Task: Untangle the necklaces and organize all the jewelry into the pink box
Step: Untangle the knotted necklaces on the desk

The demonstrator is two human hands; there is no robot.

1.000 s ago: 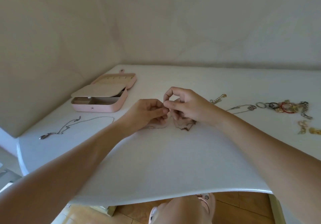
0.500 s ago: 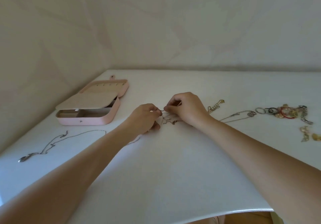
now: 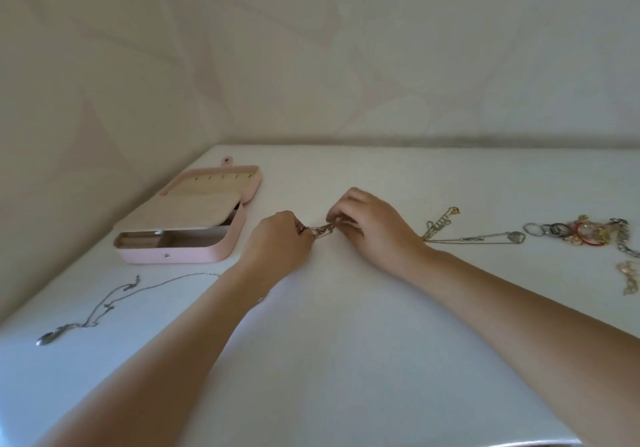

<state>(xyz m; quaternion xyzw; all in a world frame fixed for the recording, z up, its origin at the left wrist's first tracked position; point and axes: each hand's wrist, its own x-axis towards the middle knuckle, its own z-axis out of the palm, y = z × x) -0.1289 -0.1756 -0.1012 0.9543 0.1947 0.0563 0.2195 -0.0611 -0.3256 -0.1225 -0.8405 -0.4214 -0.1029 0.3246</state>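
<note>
At the middle of the white table, my left hand (image 3: 277, 244) and my right hand (image 3: 370, 226) each pinch an end of a tangled thin necklace (image 3: 322, 231) stretched between them, just above the tabletop. The pink box (image 3: 180, 256) lies open at the left, its lid folded back and a beige inner flap raised. A silver necklace (image 3: 104, 308) lies spread near the table's left edge. Right of my right hand lie a gold chain (image 3: 441, 219) and a silver pendant necklace (image 3: 485, 238).
A heap of rings, bangles and chains (image 3: 585, 233) sits at the far right, with gold earrings (image 3: 628, 278) in front of it. Walls close off the table (image 3: 346, 342) at the back and left. The table's front edge shows at lower right.
The hands have lowered onto the table and moved slightly apart, pulling the tangled necklace taut between them. The camera has tilted up, so the floor has left the view.
</note>
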